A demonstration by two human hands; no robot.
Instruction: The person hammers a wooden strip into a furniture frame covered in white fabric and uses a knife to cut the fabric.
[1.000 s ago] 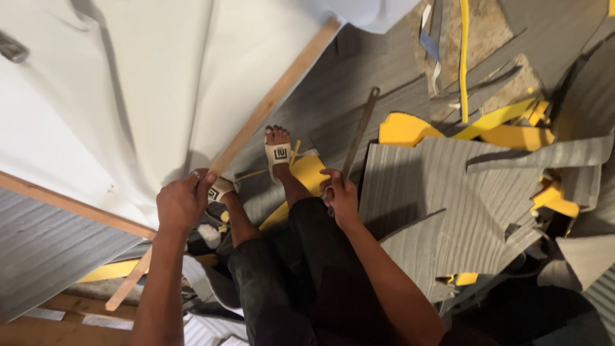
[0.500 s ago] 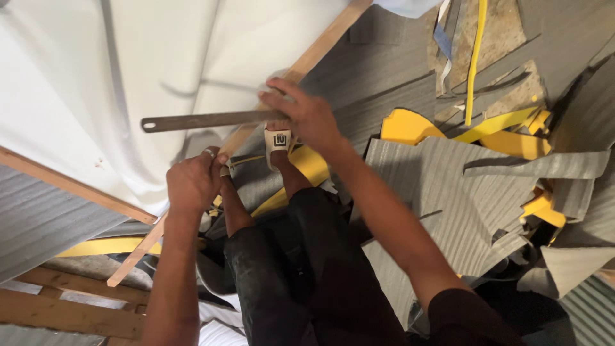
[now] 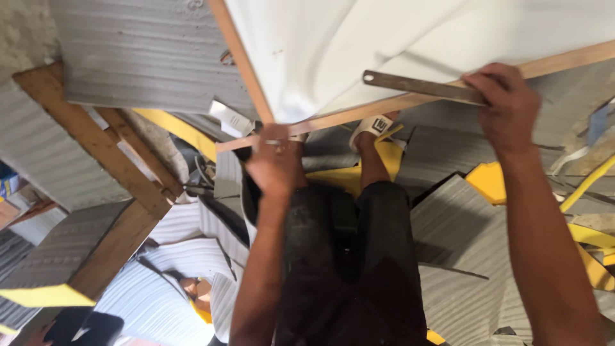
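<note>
A: What is held by the right hand [image 3: 506,106]?

B: A flat metal bar [image 3: 419,86] with a hole near its free end is gripped there. The fingers are closed around one end of it. The bar is laid along the wooden strip [image 3: 410,102] at the edge of the white sheet [image 3: 384,45], and it seems to touch the strip.

A: And the left hand [image 3: 275,163]?

B: It is placed at the corner where the two wooden strips meet. The fingers are curled and pressed on the lower strip, but what is pinched under them cannot be told.

A: What is seen around the hands?

B: Grey ribbed panels [image 3: 461,224] and yellow pieces [image 3: 490,182] are spread on the floor. A foot in a white sandal [image 3: 371,125] is set just below the strip, between the hands. Wooden beams [image 3: 96,147] are seen at the left.
</note>
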